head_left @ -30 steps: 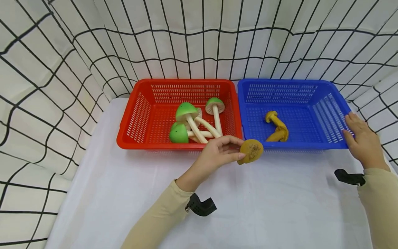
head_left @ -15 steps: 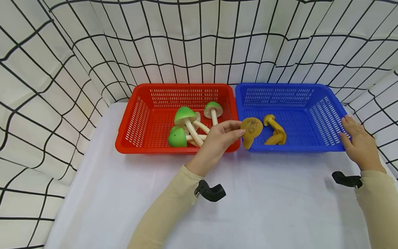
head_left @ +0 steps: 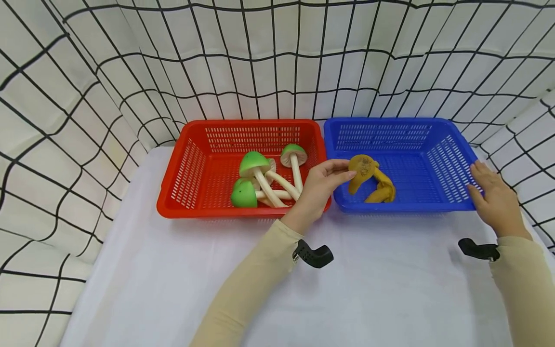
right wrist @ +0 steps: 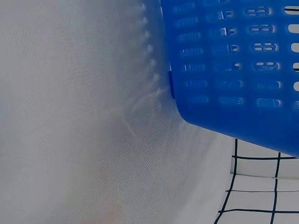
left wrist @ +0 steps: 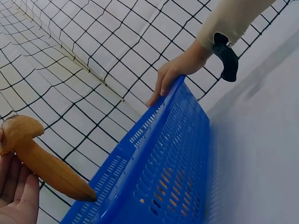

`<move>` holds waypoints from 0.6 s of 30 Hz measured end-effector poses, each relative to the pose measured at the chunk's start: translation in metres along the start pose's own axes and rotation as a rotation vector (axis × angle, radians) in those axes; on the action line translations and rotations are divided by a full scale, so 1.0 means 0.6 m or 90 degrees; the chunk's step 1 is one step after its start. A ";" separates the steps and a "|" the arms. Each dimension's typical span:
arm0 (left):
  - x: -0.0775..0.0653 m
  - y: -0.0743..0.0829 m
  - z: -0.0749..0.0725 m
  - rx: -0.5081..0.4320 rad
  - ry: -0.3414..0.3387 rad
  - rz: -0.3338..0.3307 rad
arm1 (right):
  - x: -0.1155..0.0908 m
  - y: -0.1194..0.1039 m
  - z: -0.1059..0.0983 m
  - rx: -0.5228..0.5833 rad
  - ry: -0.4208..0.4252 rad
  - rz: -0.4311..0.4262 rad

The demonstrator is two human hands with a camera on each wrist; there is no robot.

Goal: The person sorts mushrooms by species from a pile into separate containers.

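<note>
My left hand pinches a yellow-brown mushroom by its cap, above the left part of the blue basket. In the left wrist view the mushroom's thick stem slants down toward the basket rim, and the fingers lie along its underside. Other yellow mushrooms lie on the basket floor, partly overlapped by the held one. At the basket's right end, my right hand rests on the rim with its fingers extended. The right wrist view shows the basket wall but not the hand clearly.
Directly left of the blue basket stands a red basket with several green-capped, white-stemmed mushrooms. Both are on a white cloth-covered table. White walls with black netting rise behind and at the sides.
My left hand has carried the mushroom from in front of the baskets up and right, over the blue one, turning its stem into view. The right hand keeps its place on the rim.
</note>
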State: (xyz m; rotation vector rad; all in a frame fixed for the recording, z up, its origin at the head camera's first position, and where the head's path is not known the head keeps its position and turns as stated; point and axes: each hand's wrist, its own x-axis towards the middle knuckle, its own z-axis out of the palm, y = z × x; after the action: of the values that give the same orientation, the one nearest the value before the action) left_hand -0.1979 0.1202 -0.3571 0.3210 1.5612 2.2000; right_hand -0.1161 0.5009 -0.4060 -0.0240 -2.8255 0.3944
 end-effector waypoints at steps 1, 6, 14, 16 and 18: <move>0.002 -0.002 0.003 0.004 0.006 -0.003 | -0.001 -0.001 0.001 0.000 0.000 0.000; 0.011 -0.010 0.020 0.011 0.032 -0.019 | -0.002 -0.003 0.002 -0.001 0.005 0.001; 0.025 -0.027 0.033 0.371 0.020 0.126 | 0.000 -0.005 0.002 -0.005 0.002 0.005; 0.027 -0.031 0.034 0.509 0.008 0.179 | -0.001 -0.006 0.001 -0.009 0.003 0.005; 0.028 -0.033 0.037 0.605 -0.014 0.206 | -0.002 -0.004 0.000 -0.010 0.005 0.006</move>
State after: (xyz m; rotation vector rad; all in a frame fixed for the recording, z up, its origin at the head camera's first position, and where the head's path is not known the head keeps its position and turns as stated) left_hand -0.1995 0.1524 -0.3689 0.9116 2.5918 1.4606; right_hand -0.1152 0.4982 -0.4057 -0.0424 -2.8219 0.3737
